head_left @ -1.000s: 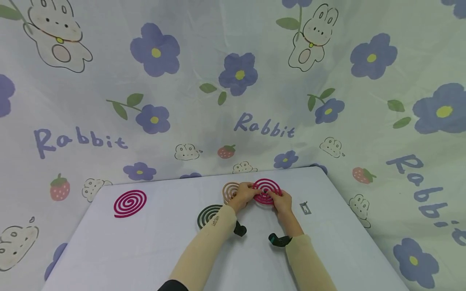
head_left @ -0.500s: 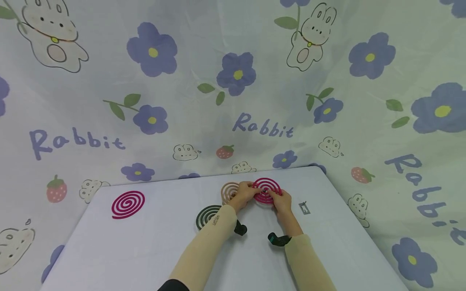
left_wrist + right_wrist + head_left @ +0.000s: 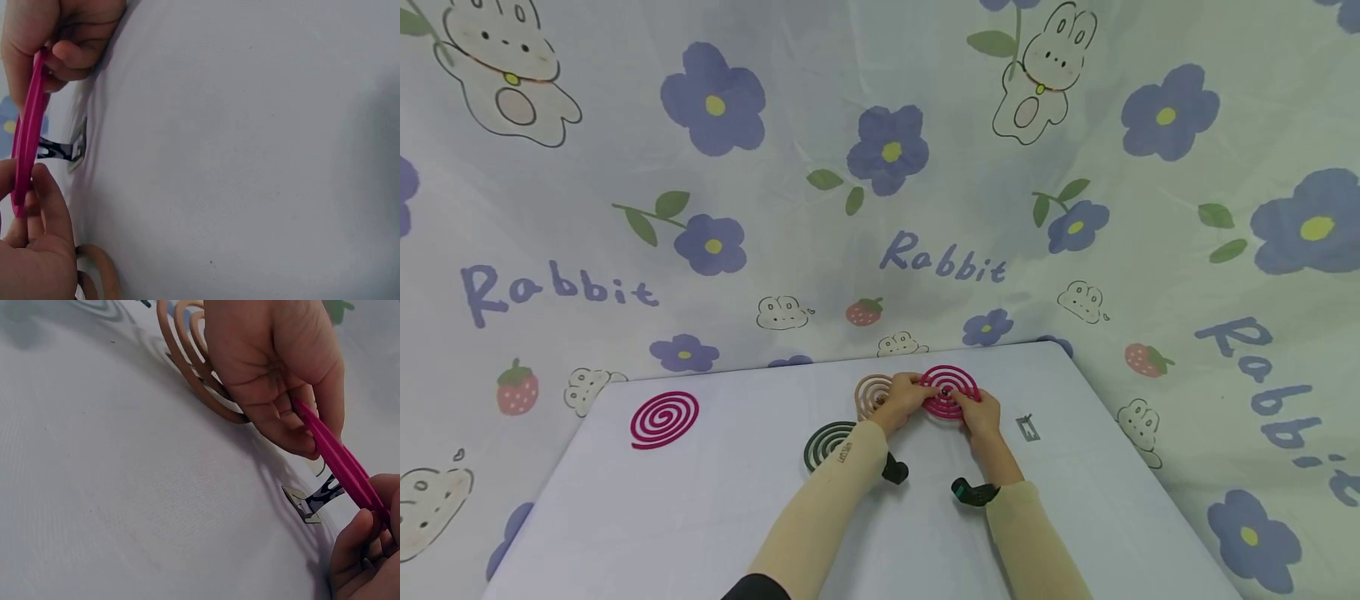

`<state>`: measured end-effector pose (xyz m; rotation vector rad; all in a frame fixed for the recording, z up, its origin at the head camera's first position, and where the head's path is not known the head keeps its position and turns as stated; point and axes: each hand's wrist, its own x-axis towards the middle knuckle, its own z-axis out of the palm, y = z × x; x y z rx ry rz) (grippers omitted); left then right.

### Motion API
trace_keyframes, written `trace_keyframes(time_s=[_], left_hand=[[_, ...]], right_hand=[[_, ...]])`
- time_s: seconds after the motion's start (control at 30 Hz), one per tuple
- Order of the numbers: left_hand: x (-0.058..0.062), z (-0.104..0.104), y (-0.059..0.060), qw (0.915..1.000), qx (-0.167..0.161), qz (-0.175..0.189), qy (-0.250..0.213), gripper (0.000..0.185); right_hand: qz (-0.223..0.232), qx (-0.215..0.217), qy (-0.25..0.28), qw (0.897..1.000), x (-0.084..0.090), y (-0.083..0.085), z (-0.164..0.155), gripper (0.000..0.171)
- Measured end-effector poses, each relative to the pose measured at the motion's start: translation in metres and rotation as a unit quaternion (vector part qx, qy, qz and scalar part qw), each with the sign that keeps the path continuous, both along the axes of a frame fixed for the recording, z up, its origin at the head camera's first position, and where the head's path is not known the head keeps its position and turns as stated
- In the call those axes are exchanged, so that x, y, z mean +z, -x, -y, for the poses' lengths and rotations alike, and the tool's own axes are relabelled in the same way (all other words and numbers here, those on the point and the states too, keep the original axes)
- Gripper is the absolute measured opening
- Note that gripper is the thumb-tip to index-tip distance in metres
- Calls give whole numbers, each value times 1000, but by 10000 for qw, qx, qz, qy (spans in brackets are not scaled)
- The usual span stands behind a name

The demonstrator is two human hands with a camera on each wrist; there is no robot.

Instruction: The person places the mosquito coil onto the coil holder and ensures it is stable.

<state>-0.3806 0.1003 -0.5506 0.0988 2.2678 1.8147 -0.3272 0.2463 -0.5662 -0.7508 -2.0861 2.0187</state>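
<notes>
A deep pink mosquito coil [image 3: 28,140] stands tilted near the back of the white table. My left hand [image 3: 906,398] pinches its left edge, thumb across the front toward the centre. At the right edge my right hand [image 3: 983,412] pinches it the same way. Behind the coil, a small metal coil stand [image 3: 304,505] rests its flat base on the table, its patterned upright leading up toward the coil's middle. A dark tip shows at the coil's centre in the head view. Beside my left hand is a tan mosquito coil [image 3: 194,378], raised at a tilt and partly hidden.
A dark green coil [image 3: 814,450] sits partly under my left forearm. Farther left, another pink coil [image 3: 666,419] lies on the table [image 3: 700,517]. A flat metal stand [image 3: 1028,428] lies right of my right hand. A rabbit-print curtain [image 3: 820,275] hangs behind the table.
Both hands keep their pinch on the pink coil, with only a slight shift at its centre. The head view moves a little; the other coils stay put.
</notes>
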Motion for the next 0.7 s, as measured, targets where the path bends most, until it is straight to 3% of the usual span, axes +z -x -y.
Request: trace_keyframes(time_s=[0.37,0.7], left_hand=[[6,-1,-4,9999,42,114,-5,36],[2,-1,-4,9996,149,155,172,33]], right_hand=[[6,-17,-75,10000,-3,-1,-3,39],[-96,-4,-206,9997,-2,-5,0,39]])
